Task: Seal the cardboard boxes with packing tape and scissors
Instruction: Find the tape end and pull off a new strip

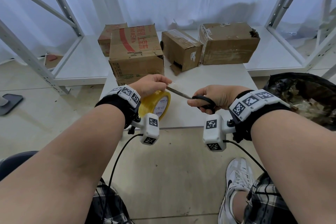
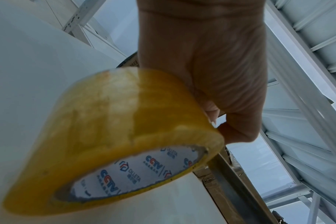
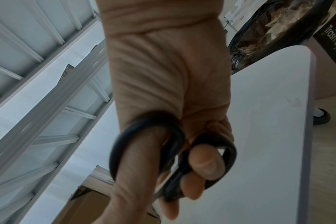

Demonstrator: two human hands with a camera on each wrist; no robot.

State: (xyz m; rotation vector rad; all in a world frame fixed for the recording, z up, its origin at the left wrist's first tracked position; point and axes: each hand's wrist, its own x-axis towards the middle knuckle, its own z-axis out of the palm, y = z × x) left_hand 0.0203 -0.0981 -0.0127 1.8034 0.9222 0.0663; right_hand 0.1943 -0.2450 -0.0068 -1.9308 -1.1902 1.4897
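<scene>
Left hand (image 1: 151,85) raised above the near part of the white table (image 1: 209,85), fingers curled, pinching the free end of a clear tape strip (image 1: 171,84) pulled off the yellow packing tape roll (image 1: 157,102); roll hanging just beneath the hand, printed white core (image 2: 136,171) turned toward the wrist camera; whether the roll touches the table cannot be told.

Right hand (image 1: 216,96) level with the left and near it, thumb and fingers threaded through the black loops of the scissors (image 1: 192,97), gripping them; in the right wrist view thumb (image 3: 205,160) through the smaller loop; blades pointing left toward the strip and reaching the left fingertips; blades too thin and blurred to tell whether parted or closed.

Farther back on the table, four cardboard boxes: red-printed box (image 1: 135,54) nearest, right behind the left hand; smaller box (image 1: 107,39) behind its left corner; taped box (image 1: 181,51) with a torn lower corner in the middle; large worn box (image 1: 229,43) at the right.

White metal shelving frames (image 1: 60,14) on both sides; black-lined trash can (image 1: 305,96) beside the table's right edge; dark flat object (image 1: 11,101) on the floor at the left; sneaker (image 1: 234,183) below.
</scene>
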